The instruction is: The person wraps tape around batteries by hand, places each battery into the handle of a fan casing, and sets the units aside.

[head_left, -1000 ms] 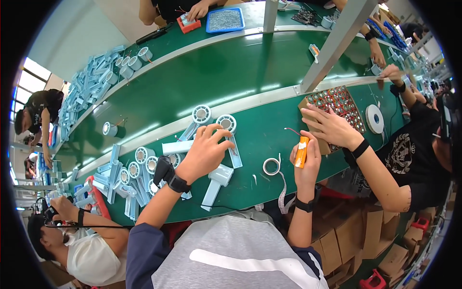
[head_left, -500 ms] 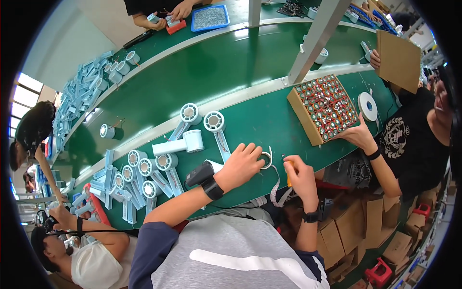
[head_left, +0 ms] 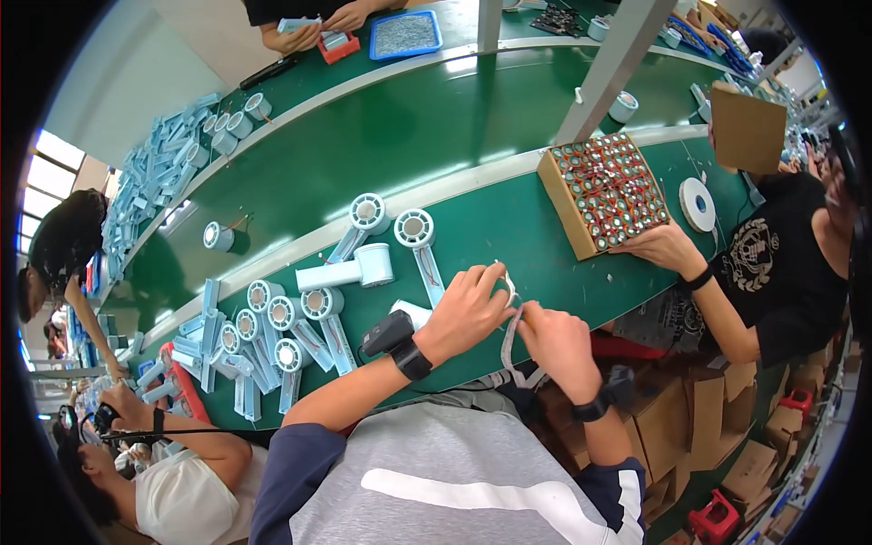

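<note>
My left hand [head_left: 468, 309] is closed around a thin white ring of tape [head_left: 508, 287], just above the green bench near its front edge. Close against it, my right hand [head_left: 559, 350] has its fingers pinched together at the ring's lower side; what they grip is hidden. A pale strip [head_left: 510, 350] hangs below the ring between my hands. Left of my left hand, a light blue fan body [head_left: 415, 229] lies with its handle toward my fingers. Another light blue fan body [head_left: 345, 269] lies on its side farther left.
Several more light blue fan bodies [head_left: 289, 356] crowd the bench at left. A co-worker's hand [head_left: 668, 247] touches a carton of wired cells [head_left: 565, 202] at right, beside a white reel [head_left: 697, 203]. A metal post [head_left: 610, 77] rises beyond the carton.
My right hand has moved left and up to meet my left hand at the ring. The yellow-orange handle seen in it earlier is now out of sight. The co-worker's raised cardboard has shifted.
</note>
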Motion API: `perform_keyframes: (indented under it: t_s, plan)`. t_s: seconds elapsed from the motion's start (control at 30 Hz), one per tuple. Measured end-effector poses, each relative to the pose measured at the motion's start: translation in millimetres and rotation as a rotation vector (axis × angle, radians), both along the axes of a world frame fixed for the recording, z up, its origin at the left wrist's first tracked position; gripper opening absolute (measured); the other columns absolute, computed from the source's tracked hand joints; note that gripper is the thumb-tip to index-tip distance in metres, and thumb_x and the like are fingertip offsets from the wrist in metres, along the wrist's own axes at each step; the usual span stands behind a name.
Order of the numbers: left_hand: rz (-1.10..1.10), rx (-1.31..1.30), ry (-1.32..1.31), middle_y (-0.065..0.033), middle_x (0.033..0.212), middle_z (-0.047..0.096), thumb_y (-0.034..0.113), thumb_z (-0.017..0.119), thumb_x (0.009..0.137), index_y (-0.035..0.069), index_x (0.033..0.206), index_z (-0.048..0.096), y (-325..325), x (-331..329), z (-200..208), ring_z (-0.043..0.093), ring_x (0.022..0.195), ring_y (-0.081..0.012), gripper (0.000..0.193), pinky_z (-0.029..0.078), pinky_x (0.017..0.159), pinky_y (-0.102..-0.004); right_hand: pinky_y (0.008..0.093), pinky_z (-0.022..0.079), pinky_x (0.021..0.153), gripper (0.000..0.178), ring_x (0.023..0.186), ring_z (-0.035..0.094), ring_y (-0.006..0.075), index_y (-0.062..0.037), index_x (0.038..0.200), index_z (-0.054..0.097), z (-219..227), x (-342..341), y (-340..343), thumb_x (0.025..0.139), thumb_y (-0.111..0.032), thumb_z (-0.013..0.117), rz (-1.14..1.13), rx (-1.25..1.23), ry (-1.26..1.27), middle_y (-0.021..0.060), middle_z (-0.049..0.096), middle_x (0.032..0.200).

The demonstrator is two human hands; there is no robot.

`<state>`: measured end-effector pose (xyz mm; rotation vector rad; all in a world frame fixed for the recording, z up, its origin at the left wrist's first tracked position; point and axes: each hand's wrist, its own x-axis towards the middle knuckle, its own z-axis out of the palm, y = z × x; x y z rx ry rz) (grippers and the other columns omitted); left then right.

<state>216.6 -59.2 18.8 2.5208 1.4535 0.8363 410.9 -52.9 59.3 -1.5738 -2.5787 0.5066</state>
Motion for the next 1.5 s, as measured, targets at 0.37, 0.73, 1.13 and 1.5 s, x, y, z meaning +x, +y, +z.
perform_keyframes:
  t_s: [0.37, 0.73, 1.13, 1.5]
  plan:
    - [0.020, 0.063, -0.099, -0.0204, 0.124, 0.053, 0.018, 0.079, 0.075, 0.004, 0.086, 0.060, 2, -5, 8, 0.058, 0.100, -0.0353, 0.026, 0.050, 0.081, -0.0415, 0.0458, 0.051, 0.054, 0.013, 0.065, 0.066, 0.0355, -0.0095, 0.093, 0.062, 21, -24, 4, 0.091, -0.022, 0.065, -0.102, 0.084, -0.041, 0.0145, 0.065, 0.069]
    - [0.201, -0.033, -0.058, -0.0145, 0.104, 0.059, 0.034, 0.079, 0.070, 0.010, 0.083, 0.064, -2, -15, -18, 0.058, 0.093, -0.0290, 0.031, 0.047, 0.073, -0.0397, 0.0471, 0.048, 0.055, 0.008, 0.064, 0.062, 0.0364, -0.0085, 0.086, 0.059, 18, -19, -8, 0.091, -0.014, 0.062, 0.078, 0.219, -0.056, 0.0143, 0.060, 0.067]
    - [-0.005, 0.063, -0.166, -0.0128, 0.108, 0.057, 0.017, 0.077, 0.075, 0.007, 0.089, 0.062, 6, -65, 24, 0.059, 0.088, -0.0285, 0.023, 0.049, 0.076, -0.0393, 0.0291, 0.046, 0.057, 0.014, 0.059, 0.058, 0.0175, -0.0016, 0.107, 0.063, 60, 7, -11, 0.095, -0.007, 0.061, -0.043, -0.030, 0.600, 0.0097, 0.064, 0.074]
    - [-0.297, 0.074, -0.004, -0.0152, 0.115, 0.053, 0.011, 0.070, 0.075, 0.006, 0.091, 0.062, -6, -55, 70, 0.058, 0.090, -0.0284, 0.018, 0.050, 0.080, -0.0369, 0.0236, 0.039, 0.053, 0.013, 0.059, 0.051, 0.0047, 0.0005, 0.106, 0.063, 58, -50, 41, 0.098, -0.009, 0.061, 0.021, 0.005, 0.815, 0.0017, 0.059, 0.068]
